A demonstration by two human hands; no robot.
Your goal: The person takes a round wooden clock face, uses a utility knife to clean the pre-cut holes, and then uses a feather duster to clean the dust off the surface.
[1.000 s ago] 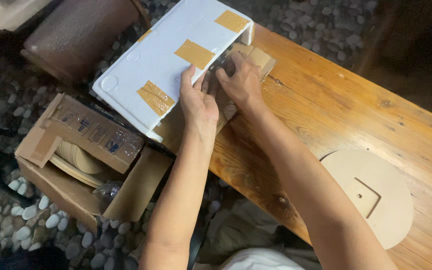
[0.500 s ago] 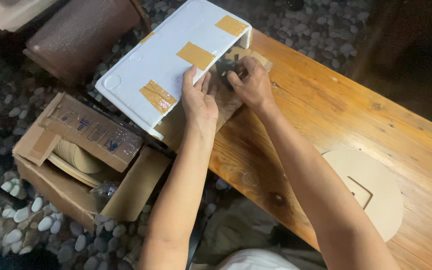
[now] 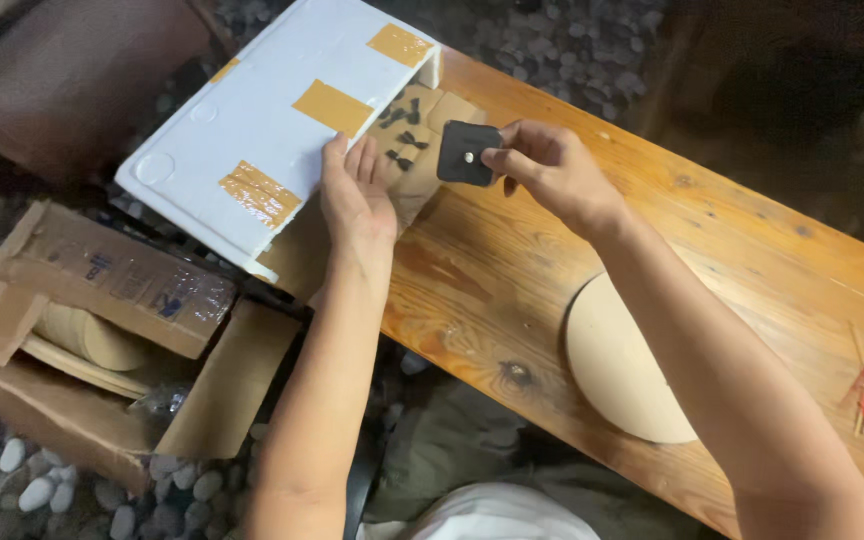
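Your right hand [image 3: 552,170] now lifted clear of box, pinching 1 square black part [image 3: 469,153] (clock movement, probably) above wooden bench [image 3: 752,260]. Your left hand [image 3: 357,195] stays flat, fingers together, on white foam lid [image 3: 272,120]. Small black pieces [image 3: 402,135] remain inside.

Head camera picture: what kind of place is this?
Probably an outdoor or courtyard craft spot: a wooden bench stands over pebbles, beside an open cardboard box of round wooden discs.

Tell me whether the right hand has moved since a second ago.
Yes. The right hand has drawn back from the white foam box, holding a black square part.
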